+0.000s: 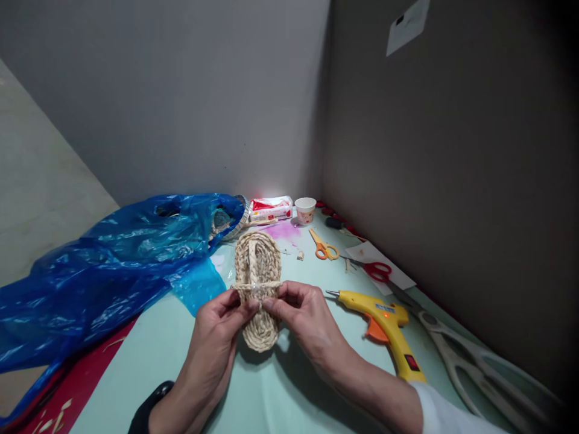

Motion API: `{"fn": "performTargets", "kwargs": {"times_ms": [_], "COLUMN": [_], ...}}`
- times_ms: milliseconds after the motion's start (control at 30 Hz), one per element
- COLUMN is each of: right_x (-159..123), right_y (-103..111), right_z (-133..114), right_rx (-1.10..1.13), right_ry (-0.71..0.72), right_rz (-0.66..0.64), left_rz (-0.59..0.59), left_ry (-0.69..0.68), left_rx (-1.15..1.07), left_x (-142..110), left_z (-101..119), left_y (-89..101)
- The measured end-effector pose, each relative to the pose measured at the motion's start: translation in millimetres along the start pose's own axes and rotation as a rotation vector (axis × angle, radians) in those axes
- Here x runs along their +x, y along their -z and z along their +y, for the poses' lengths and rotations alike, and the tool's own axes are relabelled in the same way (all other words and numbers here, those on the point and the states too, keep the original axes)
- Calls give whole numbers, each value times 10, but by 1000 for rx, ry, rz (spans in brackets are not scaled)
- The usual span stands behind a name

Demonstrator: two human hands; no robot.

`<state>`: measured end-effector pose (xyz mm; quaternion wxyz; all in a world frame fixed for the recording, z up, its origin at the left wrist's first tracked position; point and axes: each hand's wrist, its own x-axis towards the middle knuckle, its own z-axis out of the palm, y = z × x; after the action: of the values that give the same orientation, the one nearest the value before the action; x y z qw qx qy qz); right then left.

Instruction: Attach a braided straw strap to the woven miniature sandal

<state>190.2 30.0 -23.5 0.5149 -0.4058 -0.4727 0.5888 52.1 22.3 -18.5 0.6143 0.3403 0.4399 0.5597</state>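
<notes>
Braided straw sole (273, 256) is pinched at both sides by the fingers of my left hand (216, 330) and right hand (312, 322), above the table (167, 361); uneven pulling could loosen the cross-strap (270, 284), and my right forearm (375, 383) might nudge the glue gun (392, 319).

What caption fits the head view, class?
Left hand and right hand hold an oval beige braided straw piece near a yellow glue gun.

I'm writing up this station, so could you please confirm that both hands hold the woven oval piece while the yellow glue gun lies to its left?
Not quite: the left hand and right hand do hold the woven oval piece, but the yellow glue gun lies to its right, as the head view shows.
</notes>
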Motion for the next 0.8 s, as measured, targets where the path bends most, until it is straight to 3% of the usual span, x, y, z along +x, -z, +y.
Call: {"fn": "performTargets", "kwargs": {"times_ms": [167,333,400,533,800], "right_x": [31,26,29,79,108], "right_y": [-4,50,99,202,203], "right_z": [61,21,-37,-167,-278], "right_rx": [53,25,9,3,-128], "right_ry": [5,53,34,39,160], "right_rz": [-83,-286,-231,19,-6], "left_rz": [8,-1,22,47,-30], "left_ry": [-15,-14,-5,30,103], "left_rx": [-20,-59,-65,-60,63], "left_x": [-1,73,102,102,-18], "left_z": [39,73,95,121,47], "left_y": [-60,-3,37,74,66]}}
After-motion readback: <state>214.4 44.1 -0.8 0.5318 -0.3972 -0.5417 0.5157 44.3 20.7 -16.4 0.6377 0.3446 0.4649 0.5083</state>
